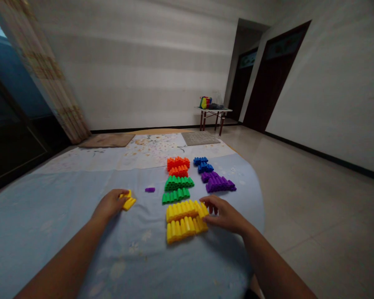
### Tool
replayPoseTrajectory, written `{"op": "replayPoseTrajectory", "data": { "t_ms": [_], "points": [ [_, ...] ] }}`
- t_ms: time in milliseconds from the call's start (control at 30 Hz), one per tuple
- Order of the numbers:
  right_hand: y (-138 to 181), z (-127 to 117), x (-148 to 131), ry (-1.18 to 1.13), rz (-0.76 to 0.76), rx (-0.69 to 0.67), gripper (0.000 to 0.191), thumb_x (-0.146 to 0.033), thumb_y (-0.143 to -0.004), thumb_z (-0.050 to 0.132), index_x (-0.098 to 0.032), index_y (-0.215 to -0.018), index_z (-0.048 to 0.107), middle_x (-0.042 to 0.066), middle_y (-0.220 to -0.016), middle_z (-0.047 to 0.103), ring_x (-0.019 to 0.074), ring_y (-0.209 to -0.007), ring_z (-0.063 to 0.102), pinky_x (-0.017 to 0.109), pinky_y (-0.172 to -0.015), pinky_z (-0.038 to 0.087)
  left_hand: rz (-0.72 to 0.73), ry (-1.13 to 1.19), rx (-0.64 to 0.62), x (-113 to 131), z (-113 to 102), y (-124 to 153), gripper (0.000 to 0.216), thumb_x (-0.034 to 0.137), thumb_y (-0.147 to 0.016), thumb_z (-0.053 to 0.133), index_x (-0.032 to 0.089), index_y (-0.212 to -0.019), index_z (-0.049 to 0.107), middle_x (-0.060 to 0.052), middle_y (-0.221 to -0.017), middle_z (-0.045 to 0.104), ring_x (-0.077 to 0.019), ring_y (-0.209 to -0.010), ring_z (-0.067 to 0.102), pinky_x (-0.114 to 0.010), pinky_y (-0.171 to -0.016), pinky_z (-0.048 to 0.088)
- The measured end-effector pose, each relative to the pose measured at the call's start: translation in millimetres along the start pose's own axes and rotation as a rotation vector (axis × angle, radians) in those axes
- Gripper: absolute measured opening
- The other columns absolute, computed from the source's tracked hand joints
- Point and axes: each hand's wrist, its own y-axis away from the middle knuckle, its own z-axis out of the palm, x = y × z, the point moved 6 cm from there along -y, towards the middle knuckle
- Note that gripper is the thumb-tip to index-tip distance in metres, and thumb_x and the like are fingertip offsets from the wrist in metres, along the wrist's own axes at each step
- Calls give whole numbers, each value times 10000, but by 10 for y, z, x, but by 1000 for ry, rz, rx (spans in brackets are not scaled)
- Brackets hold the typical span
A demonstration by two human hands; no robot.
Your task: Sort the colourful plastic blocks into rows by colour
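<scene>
At the left, my left hand (113,202) is closed on a couple of yellow plastic tubes (129,203), its fingertips partly hiding them. My right hand (222,211) curls thumb and fingers round the right end of the upper row of yellow tubes (182,209). Just below that lies a second row of yellow tubes (183,229). Green tubes (178,182) lie in rows beyond the yellow ones, with orange tubes (178,164) farther back. Purple tubes (220,182) are piled beyond my right hand, and blue tubes (205,167) behind them. A single purple tube (150,189) lies between my left hand and the green rows.
A pale blue cloth with flowers (137,257) covers the round-edged table. Two mats, one brown (109,140) and one grey (200,138), lie at its far side. A small table (213,110) carrying a colourful bag (205,102) stands by the far wall.
</scene>
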Motion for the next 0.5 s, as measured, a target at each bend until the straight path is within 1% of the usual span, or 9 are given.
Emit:
{"op": "replayPoseTrajectory", "data": {
  "t_ms": [100,167,333,500],
  "points": [
    [-92,-78,94,-18,7,67,485,-157,-699,626,-182,-1176,542,32,-942,574,127,-758,530,243,-645,435,4,22,17,7,-11,8,408,377,-715,480,159,-999,677,-119,-1070,662,-259,-972,611,-357,-874,463],
    [-161,-78,150,-13,28,82,492,-157,-685,637,-174,-1170,552,29,-926,579,123,-744,532,243,-640,435,9,36,25,19,-23,15,407,378,-707,484,156,-988,679,-120,-1062,664,-257,-958,616,-358,-866,468],
    [-288,31,180,-30,66,16,482,-183,-676,673,-164,-1149,583,17,-883,591,102,-679,523,236,-627,437,28,68,40,62,-83,59,438,419,-698,494,159,-1003,670,-109,-1068,657,-241,-952,615,-344,-862,473],
    [-323,95,216,-38,95,-44,492,-197,-668,695,-159,-1149,599,-2,-822,582,95,-657,508,222,-606,428,51,99,70,101,-139,108,459,443,-684,495,164,-1006,665,-98,-1051,657,-230,-946,608,-341,-883,464]
  ]
}}
